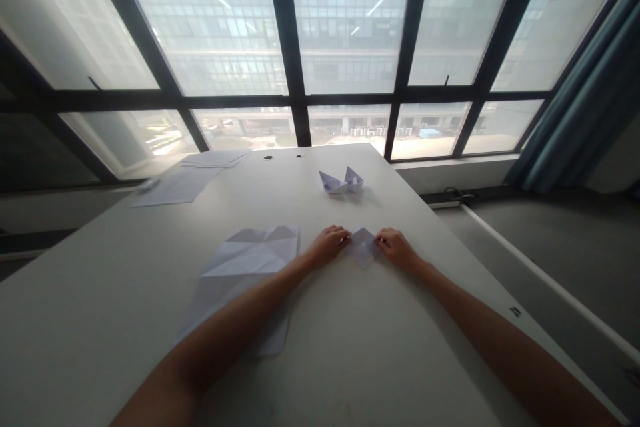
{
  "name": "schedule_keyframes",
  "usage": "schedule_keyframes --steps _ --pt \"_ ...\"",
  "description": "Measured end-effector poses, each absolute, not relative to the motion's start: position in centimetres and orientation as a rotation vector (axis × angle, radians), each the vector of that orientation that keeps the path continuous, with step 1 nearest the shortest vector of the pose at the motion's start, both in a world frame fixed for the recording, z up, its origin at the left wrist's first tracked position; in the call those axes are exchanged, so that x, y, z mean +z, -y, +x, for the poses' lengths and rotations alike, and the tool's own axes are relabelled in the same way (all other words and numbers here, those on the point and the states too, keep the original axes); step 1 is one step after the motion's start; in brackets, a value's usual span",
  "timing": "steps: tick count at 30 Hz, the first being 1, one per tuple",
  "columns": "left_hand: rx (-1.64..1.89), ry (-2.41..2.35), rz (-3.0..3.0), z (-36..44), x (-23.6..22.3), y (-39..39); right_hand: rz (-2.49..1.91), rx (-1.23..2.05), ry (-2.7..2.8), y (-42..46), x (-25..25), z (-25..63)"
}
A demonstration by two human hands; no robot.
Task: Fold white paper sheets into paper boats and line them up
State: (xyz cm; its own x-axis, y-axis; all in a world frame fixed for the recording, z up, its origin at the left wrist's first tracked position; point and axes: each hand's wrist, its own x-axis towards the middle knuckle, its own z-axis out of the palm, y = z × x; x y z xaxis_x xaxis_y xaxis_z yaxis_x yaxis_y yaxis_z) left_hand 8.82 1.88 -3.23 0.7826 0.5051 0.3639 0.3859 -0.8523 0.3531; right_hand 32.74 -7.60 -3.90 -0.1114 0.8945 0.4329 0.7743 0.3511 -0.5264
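A small folded paper square (363, 248) lies on the white table, turned so that its corners point toward and away from me. My left hand (330, 245) pinches its left corner, fingers closed. At the opposite corner, my right hand (395, 245) grips the paper between thumb and fingers. Beyond my hands stands a folded paper boat-like shape (343, 182) with two raised points. A larger creased sheet of paper (250, 260) lies to the left, partly covered by my left forearm.
Several flat white sheets (180, 185) lie at the table's far left. The table (350, 360) reaches toward large framed windows. A blue curtain (570, 87) hangs at the right, and a white rail (540, 270) runs beside the table's right edge.
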Motion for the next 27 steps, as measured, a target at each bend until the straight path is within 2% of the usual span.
schedule_keyframes --steps 7,12,14,20,27 --pt "0.684 -0.992 2.556 9.3 -3.0 -1.3 -1.608 0.266 1.728 7.4 -4.1 32.0" --pt "0.643 -1.141 2.654 9.5 -2.7 -0.5 -1.69 0.106 1.754 7.4 -4.3 31.7" --pt "0.681 -1.077 2.724 9.5 -2.7 -0.4 -1.681 0.05 1.78 7.4 -4.3 31.7" --pt "0.575 -0.43 2.826 9.6 -3.1 -0.3 -1.591 -0.017 2.016 7.5 -4.1 31.6" --pt "0.377 -0.499 2.854 9.4 -2.7 0.3 -1.619 -0.04 2.026 7.9 -3.5 31.2"
